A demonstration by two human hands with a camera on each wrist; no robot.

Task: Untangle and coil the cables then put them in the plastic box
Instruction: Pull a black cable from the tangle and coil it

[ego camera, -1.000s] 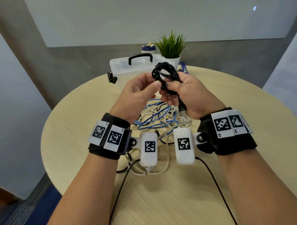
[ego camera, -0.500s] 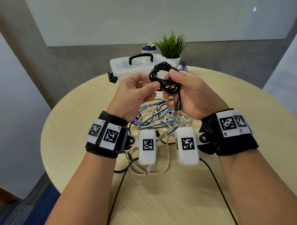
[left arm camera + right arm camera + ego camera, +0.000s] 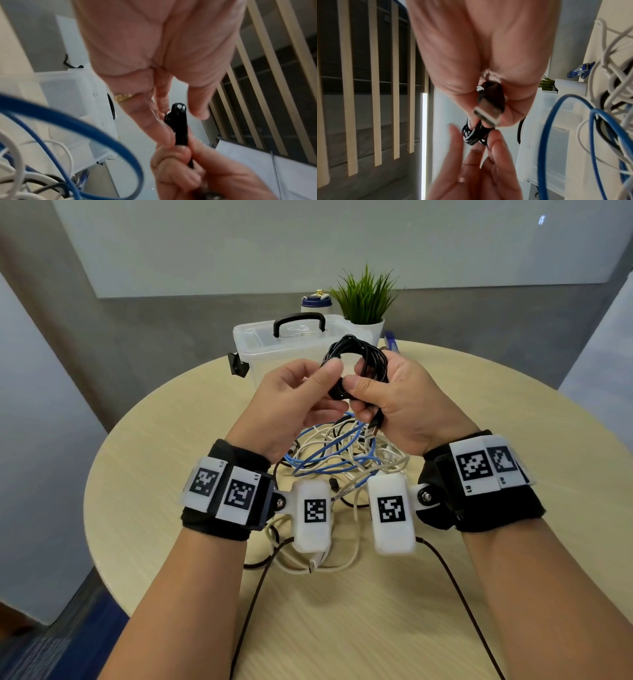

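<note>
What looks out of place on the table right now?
Only the expected mess: blue and white cables lie tangled in a heap on the table, uncoiled. The box has its lid on. Both the left hand and right hand hold the black coil. Nothing looks damaged.

Small printed "L1" and "L2" at the corners of the marker tiles on the left wristband (image 3: 226, 494), "R1" and "R2" beneath the tiles on the right wristband (image 3: 486, 470), square black-and-white coded patterns otherwise, no other legible text
</note>
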